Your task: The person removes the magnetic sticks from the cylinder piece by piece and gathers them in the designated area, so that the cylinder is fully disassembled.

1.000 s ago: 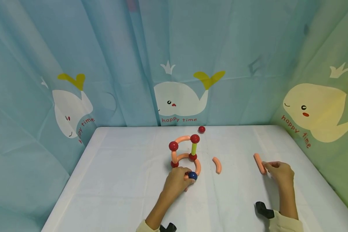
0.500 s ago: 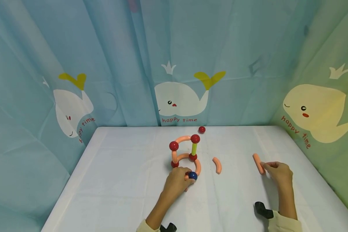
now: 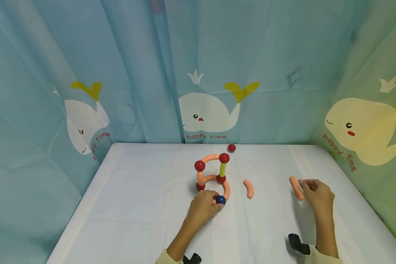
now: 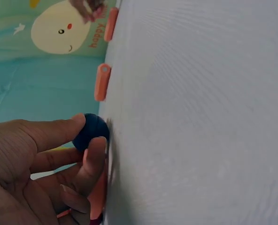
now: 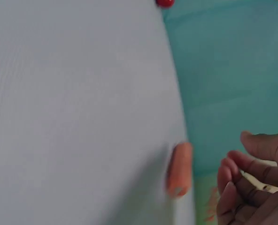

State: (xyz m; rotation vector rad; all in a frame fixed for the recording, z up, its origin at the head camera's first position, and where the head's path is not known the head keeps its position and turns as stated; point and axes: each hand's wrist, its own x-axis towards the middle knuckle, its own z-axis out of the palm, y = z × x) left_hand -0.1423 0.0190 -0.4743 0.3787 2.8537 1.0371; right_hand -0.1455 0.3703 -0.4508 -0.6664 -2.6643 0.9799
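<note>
My left hand [image 3: 203,209] pinches a blue ball [image 3: 220,200] at the near side of a magnetic rod-and-ball frame. That frame has red balls [image 3: 224,158] at its corners, joined by curved orange rods [image 3: 226,190] and one upright green rod [image 3: 222,169]. In the left wrist view, thumb and fingers close on the blue ball [image 4: 90,132] just over the table. Out on the right, my right hand [image 3: 318,194] holds nothing, its fingers loosely bent beside an orange rod [image 3: 296,188]. The right wrist view shows a gap between the hand [image 5: 251,180] and that rod [image 5: 180,169].
A curved orange rod [image 3: 248,189] lies on the white table [image 3: 135,212] between the frame and my right hand. One loose red ball [image 3: 231,148] sits by the back edge. Behind the table hangs a blue curtain [image 3: 145,73] printed with whales.
My right hand has let go of the orange rod and lifted slightly off it; the rod stays on the table. The left hand keeps its pinch on the blue ball. The head view shifted slightly.
</note>
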